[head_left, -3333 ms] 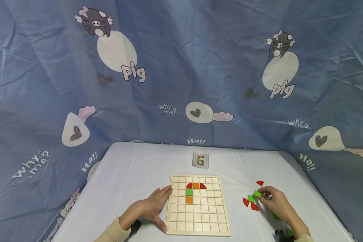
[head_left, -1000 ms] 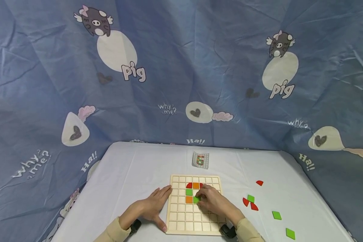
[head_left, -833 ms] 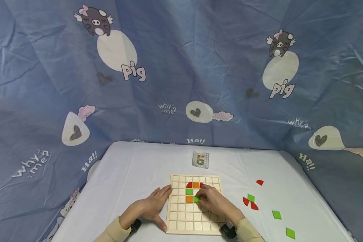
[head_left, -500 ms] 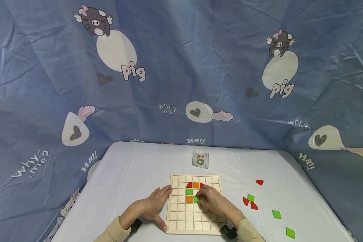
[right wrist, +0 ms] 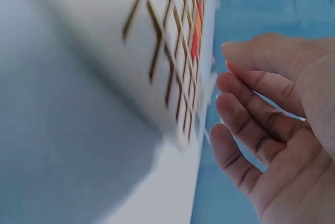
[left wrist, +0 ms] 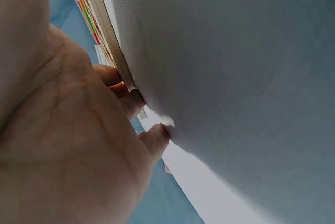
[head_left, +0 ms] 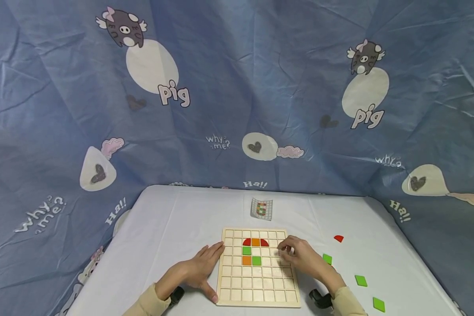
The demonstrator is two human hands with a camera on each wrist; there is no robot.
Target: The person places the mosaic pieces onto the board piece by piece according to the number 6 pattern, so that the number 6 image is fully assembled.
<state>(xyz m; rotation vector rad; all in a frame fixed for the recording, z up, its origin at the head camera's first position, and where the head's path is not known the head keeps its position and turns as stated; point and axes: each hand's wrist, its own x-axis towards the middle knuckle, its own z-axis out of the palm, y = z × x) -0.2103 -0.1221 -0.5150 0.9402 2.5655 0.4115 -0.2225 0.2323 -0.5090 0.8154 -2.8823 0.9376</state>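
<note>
A wooden grid board [head_left: 257,294] lies on the white table, bearing two red quarter-circle tiles, an orange tile [head_left: 255,242] between them, and below these a green tile [head_left: 246,250], another orange tile [head_left: 246,260] and a second green tile [head_left: 256,261]. My left hand [head_left: 199,270] rests along the board's left edge, fingers extended, thumb at the near corner. Over the board's right edge hovers my right hand [head_left: 302,256]; in the right wrist view its loosely bent fingers [right wrist: 235,114] hold nothing.
Loose tiles lie right of the board: a red quarter-circle [head_left: 339,238] and green tiles [head_left: 327,259], [head_left: 361,281], [head_left: 378,304]. The right arm mostly covers other red pieces. A small card with a grid pattern [head_left: 261,209] lies beyond the board.
My right hand took a green tile from the right and set it on the board beside the lower orange tile. It then let go and moved right. My left hand stayed still.
</note>
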